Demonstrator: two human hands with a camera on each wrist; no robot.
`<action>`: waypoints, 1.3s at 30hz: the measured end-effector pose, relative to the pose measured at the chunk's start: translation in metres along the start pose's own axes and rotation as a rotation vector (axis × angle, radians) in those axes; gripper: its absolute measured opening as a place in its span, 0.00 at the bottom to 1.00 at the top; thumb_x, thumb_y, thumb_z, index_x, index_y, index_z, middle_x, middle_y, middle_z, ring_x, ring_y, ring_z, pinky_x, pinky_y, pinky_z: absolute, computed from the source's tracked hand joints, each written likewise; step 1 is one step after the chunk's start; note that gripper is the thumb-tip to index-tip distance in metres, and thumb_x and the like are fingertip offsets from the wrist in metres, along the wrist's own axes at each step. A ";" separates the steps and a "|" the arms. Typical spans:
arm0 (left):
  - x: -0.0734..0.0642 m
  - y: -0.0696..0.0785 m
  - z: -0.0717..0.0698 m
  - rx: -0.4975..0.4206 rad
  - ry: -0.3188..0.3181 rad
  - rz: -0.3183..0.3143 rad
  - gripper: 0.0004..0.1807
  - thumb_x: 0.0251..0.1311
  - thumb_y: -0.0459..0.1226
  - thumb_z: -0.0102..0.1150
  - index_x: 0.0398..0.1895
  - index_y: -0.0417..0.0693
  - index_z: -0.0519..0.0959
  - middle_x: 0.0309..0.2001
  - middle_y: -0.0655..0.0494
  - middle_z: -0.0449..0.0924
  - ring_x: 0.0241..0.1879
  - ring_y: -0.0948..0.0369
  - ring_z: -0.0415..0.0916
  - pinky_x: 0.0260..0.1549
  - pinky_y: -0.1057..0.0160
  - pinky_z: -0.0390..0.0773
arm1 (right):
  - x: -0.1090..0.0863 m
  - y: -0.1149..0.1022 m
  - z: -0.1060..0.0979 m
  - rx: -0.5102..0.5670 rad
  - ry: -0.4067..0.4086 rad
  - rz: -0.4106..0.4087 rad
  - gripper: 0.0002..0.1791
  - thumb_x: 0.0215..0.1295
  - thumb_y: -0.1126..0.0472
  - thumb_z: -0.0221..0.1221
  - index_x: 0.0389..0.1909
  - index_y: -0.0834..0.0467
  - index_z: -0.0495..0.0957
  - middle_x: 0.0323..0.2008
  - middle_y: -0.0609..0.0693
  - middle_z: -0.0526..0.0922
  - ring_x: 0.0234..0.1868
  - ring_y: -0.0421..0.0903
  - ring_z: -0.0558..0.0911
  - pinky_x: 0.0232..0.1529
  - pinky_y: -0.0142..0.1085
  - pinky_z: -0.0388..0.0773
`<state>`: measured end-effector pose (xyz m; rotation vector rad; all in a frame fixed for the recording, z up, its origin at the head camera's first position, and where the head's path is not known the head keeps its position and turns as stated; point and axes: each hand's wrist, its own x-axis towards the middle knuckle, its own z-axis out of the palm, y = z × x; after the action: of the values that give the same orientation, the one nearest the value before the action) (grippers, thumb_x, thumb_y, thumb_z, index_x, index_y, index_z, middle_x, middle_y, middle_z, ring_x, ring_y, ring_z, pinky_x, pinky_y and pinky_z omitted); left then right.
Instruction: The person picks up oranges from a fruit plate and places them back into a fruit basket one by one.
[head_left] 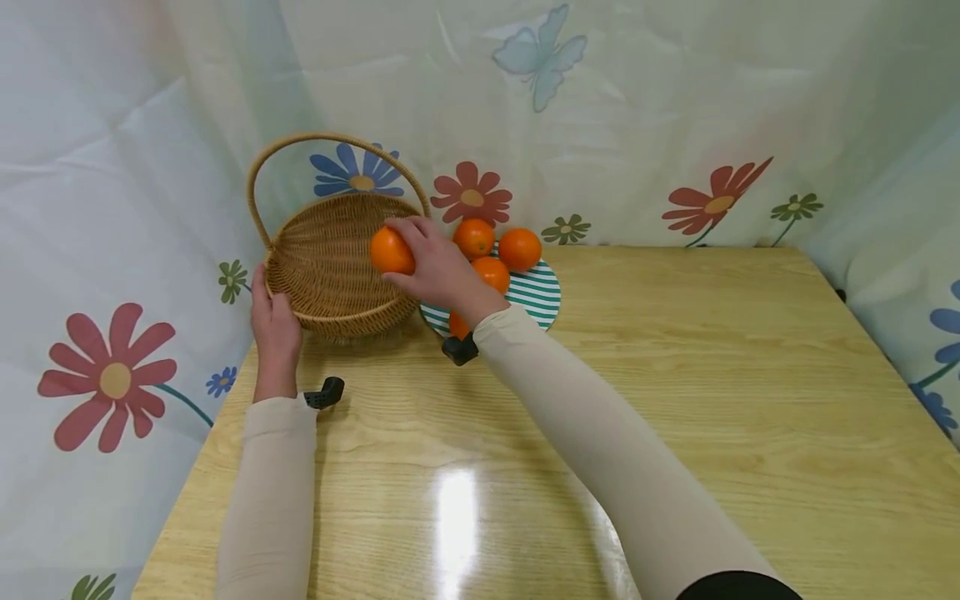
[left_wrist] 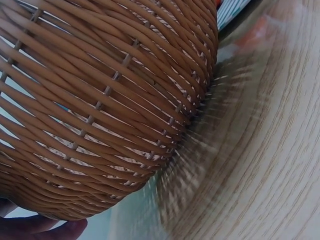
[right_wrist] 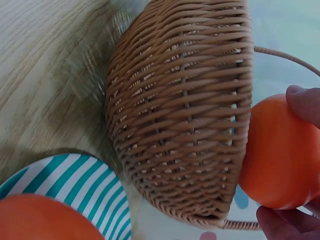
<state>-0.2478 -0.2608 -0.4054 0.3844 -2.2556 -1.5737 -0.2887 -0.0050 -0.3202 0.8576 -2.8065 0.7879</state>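
Clearly, the right hand (head_left: 437,265) is curled round an orange (head_left: 390,252), thumb on one side and fingers on the other, parted only as wide as the fruit. That orange is held at the right part of the basket's opening; the right wrist view shows it just past the rim, though whether it touches the weave I cannot tell. The left hand (head_left: 276,325) grips the left edge of the wicker basket (head_left: 322,271), thumb toward the front; in the left wrist view only some of its fingertips show, at the lower corner. A tall hooped handle (head_left: 333,136) arches over the basket. Just to the right of the basket lies a round plate (head_left: 542,296) with green and white stripes, and at least four more oranges (head_left: 520,249) sit on it, one partly hidden by the right wrist. Both basket and plate are on a pale wooden table (head_left: 712,375), near its far left corner. Behind hangs a light cloth (head_left: 637,100) printed with red, blue and green flowers and a pale blue butterfly.
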 end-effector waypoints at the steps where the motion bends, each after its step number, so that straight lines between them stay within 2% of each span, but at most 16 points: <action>1: 0.000 0.000 0.000 0.002 0.000 0.000 0.33 0.69 0.41 0.25 0.77 0.69 0.42 0.77 0.66 0.45 0.75 0.66 0.46 0.74 0.64 0.48 | 0.001 0.000 0.002 0.002 -0.008 0.004 0.42 0.61 0.41 0.61 0.73 0.44 0.55 0.70 0.51 0.60 0.59 0.50 0.74 0.60 0.44 0.74; 10: -0.002 -0.002 0.003 0.009 0.000 -0.005 0.32 0.70 0.40 0.26 0.77 0.68 0.43 0.77 0.67 0.45 0.75 0.67 0.45 0.74 0.64 0.48 | 0.008 -0.008 0.014 0.031 -0.099 0.043 0.41 0.61 0.44 0.62 0.73 0.45 0.56 0.70 0.51 0.60 0.59 0.50 0.74 0.60 0.43 0.74; 20: -0.002 -0.003 0.002 0.011 -0.008 -0.009 0.33 0.69 0.41 0.25 0.77 0.71 0.43 0.77 0.67 0.43 0.75 0.66 0.45 0.74 0.62 0.49 | 0.016 -0.017 0.029 0.069 -0.134 0.033 0.38 0.59 0.48 0.64 0.68 0.48 0.60 0.67 0.52 0.64 0.57 0.48 0.75 0.57 0.43 0.76; 24: 0.001 0.003 -0.006 0.008 -0.009 -0.018 0.33 0.69 0.40 0.25 0.78 0.67 0.42 0.77 0.68 0.42 0.75 0.66 0.45 0.74 0.63 0.49 | 0.026 -0.030 0.030 0.033 -0.167 0.028 0.38 0.58 0.47 0.65 0.67 0.48 0.60 0.64 0.50 0.69 0.56 0.46 0.75 0.55 0.41 0.76; 28: 0.007 0.008 -0.022 0.005 0.025 -0.022 0.33 0.68 0.41 0.24 0.78 0.67 0.43 0.77 0.70 0.42 0.75 0.67 0.45 0.74 0.64 0.49 | 0.040 -0.048 0.030 0.008 -0.205 -0.001 0.39 0.58 0.45 0.64 0.67 0.49 0.59 0.62 0.49 0.72 0.57 0.44 0.75 0.55 0.38 0.76; 30: 0.008 0.009 -0.025 0.004 0.037 -0.028 0.33 0.68 0.41 0.23 0.77 0.68 0.43 0.77 0.70 0.42 0.75 0.67 0.46 0.74 0.65 0.49 | 0.044 -0.052 0.031 0.002 -0.219 -0.009 0.40 0.58 0.44 0.64 0.68 0.49 0.58 0.62 0.49 0.72 0.56 0.44 0.75 0.55 0.37 0.76; 35: 0.006 0.004 -0.014 -0.014 0.011 -0.040 0.34 0.68 0.40 0.25 0.78 0.67 0.43 0.77 0.69 0.43 0.75 0.65 0.48 0.73 0.63 0.52 | 0.039 -0.046 0.034 -0.017 -0.268 0.044 0.40 0.58 0.42 0.63 0.68 0.48 0.59 0.63 0.49 0.70 0.53 0.44 0.76 0.53 0.36 0.77; 39: 0.004 0.000 -0.004 -0.017 0.004 -0.025 0.34 0.68 0.40 0.25 0.78 0.64 0.44 0.77 0.68 0.44 0.75 0.64 0.49 0.73 0.62 0.53 | 0.033 -0.039 0.034 -0.033 -0.302 0.041 0.38 0.58 0.41 0.63 0.66 0.49 0.61 0.60 0.49 0.71 0.50 0.43 0.76 0.51 0.35 0.77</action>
<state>-0.2497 -0.2657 -0.4039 0.4126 -2.2420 -1.6019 -0.2932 -0.0660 -0.3245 0.9919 -3.0967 0.6643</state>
